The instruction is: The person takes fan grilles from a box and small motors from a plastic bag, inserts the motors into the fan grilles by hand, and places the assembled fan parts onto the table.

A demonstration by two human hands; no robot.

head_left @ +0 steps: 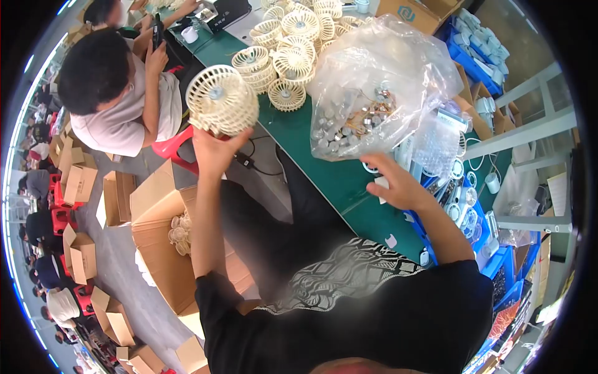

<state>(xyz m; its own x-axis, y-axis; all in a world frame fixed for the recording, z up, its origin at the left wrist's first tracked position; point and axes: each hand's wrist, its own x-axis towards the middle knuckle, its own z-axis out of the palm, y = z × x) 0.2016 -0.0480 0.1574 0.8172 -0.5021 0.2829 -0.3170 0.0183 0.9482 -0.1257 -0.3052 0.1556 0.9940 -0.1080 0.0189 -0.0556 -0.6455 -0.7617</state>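
Observation:
My left hand (215,149) is closed around the bottom of a stack of cream plastic slatted fan cages (222,100), raised over the floor beside the bench edge. My right hand (398,184) hovers over the bench with its thumb and fingers apart. A small white piece (382,187) shows by its thumb; whether the hand touches it I cannot make out. Just beyond that hand lies a clear plastic bag (380,81) with small metallic parts and wires inside. More cream fan cages (293,62) are piled on the green bench (274,115).
Blue bins (476,218) of pale parts stand at the right. On my left are an open cardboard box (165,249) holding cream parts and a red stool (174,149). A co-worker (118,93) sits at the bench's left side. Grey metal frame bars (529,140) rise at the right.

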